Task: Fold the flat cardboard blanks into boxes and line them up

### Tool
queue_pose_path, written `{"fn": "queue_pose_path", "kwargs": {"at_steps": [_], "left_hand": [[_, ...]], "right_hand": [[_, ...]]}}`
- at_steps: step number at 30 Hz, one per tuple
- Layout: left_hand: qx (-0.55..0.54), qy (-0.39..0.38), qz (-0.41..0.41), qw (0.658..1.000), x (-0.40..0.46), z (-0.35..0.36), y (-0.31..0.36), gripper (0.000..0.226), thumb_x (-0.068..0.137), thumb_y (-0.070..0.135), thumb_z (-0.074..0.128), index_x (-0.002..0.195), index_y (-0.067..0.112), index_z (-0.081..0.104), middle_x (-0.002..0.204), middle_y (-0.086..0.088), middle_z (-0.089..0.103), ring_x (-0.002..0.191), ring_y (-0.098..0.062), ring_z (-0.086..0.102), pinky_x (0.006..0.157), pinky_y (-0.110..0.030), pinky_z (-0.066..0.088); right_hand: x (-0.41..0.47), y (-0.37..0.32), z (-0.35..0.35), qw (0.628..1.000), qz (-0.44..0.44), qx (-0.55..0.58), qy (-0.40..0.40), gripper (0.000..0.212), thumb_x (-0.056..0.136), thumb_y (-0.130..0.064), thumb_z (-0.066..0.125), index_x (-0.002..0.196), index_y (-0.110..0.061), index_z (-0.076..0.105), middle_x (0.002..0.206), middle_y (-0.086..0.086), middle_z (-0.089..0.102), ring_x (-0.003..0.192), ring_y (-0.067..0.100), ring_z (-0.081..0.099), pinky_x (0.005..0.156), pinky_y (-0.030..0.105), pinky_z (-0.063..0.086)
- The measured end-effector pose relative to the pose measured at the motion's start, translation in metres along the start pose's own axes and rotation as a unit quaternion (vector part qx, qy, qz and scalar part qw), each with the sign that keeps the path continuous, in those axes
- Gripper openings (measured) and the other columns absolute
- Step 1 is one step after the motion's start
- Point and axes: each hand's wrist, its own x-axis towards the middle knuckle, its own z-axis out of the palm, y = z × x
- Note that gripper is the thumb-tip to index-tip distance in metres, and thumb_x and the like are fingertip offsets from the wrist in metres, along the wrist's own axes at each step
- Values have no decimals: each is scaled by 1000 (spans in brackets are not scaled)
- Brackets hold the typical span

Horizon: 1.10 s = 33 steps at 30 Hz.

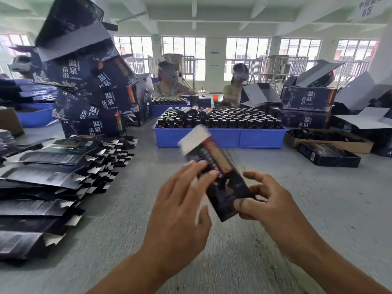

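Both hands hold one dark cardboard blank [220,177] above the grey surface [318,187], between them, tilted, its white flap end pointing away from the person. Left hand [180,206] has fingers spread fairly straight, fingertips [209,174] resting on the blank's left side, thumb beneath its near edge. Right hand [265,198] pinches the near right corner, thumb on top, fingers curled behind. The blank is motion-blurred, so how far it is folded is unclear. Left of the left hand: a fanned stack of flat blanks [53,183]. Beyond that, a leaning pile of folded boxes [93,90]. Ahead of both hands: a blue tray [220,137] full of dark bottles [233,118]. Right of the right hand, a black box [328,154] lies flat. Two people [169,85] sit at the far side.
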Motion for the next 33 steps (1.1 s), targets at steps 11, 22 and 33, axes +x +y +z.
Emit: {"fn": "queue_pose_path", "kwargs": {"at_steps": [11,22,33], "left_hand": [[-459,-53,-358,812,17,-15,-11,48,81,45,69,127,35,62,115,15,73,106,-4,69,84,-17,56],[-430,-60,-335,836,7,-10,-6,47,82,25,81,121,38,58,112,23,70,103,2,67,77,-11,54],[-365,-47,-222,903,5,-13,-2,49,86,41,68,124,65,49,120,29,63,112,1,64,77,-12,55]], "right_hand": [[-3,2,10,984,47,-77,-153,50,66,-40,88,110,-40,64,105,-25,72,96,-3,69,84,23,54],[3,-1,-2,994,-71,77,-23,40,61,-42,79,99,-34,68,108,-9,75,102,8,72,77,20,58],[-4,-3,-2,987,-159,-29,-27,50,79,-46,67,123,-64,52,119,-34,63,110,-8,63,79,10,53]]}}
